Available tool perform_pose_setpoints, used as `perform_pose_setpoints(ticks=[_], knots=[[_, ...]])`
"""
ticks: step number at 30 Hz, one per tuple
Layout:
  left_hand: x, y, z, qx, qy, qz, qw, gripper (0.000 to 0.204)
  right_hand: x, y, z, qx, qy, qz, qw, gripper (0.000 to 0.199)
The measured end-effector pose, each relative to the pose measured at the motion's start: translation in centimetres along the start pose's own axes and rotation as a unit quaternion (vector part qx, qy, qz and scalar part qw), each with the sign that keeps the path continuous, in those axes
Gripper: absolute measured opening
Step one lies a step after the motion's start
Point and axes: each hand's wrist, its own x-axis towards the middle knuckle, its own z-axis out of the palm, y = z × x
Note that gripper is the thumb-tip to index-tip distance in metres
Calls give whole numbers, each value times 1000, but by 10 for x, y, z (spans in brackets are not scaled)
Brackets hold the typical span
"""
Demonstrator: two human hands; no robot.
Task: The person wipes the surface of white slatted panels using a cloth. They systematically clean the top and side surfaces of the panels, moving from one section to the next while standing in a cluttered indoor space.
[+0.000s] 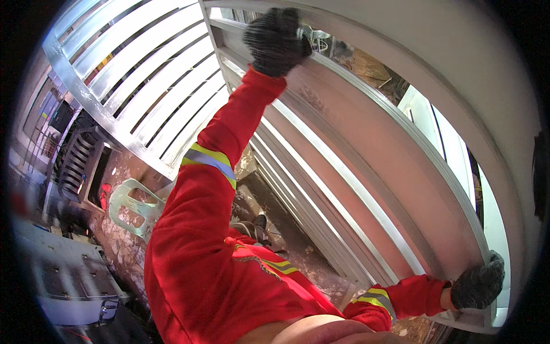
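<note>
A large grey metal frame with long, wide slats stands in front of me. My left hand (278, 43), in a dark knit glove, reaches up and closes over the upper edge of one slat (366, 120) near the frame's upright. My right hand (478, 281), in a matching glove, is wrapped round the same slat near its other end, at the lower right. Fingertips of both hands are hidden behind the metal or in the glove folds. Dull reddish reflections show on the slat's face.
A second, pale slatted panel (154, 69) stands at the upper left. A light green plastic chair (136, 209) is on the stained floor (123, 243) to my left. Further left are a dark ribbed object (77, 163) and a grey metal case (71, 275). My shoe (260, 222) shows below.
</note>
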Motion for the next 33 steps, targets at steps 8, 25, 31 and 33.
perform_pose_setpoints(ticks=[8, 25, 31, 33], knots=[[-17, -30, 12, -4, 29, -60, 998, 22, 1, -5, -3, 24, -10, 39, 999, 33], [-4, -12, 4, -125, 30, 41, 991, 17, -6, 5, 2, 89, 8, 47, 995, 35], [-23, -111, 18, 132, -152, 10, 979, 47, -4, 7, 9, -42, -4, 33, 999, 28], [-45, -157, 36, 98, -246, -84, 961, 47, 3, -10, 1, 49, 32, 48, 997, 23]])
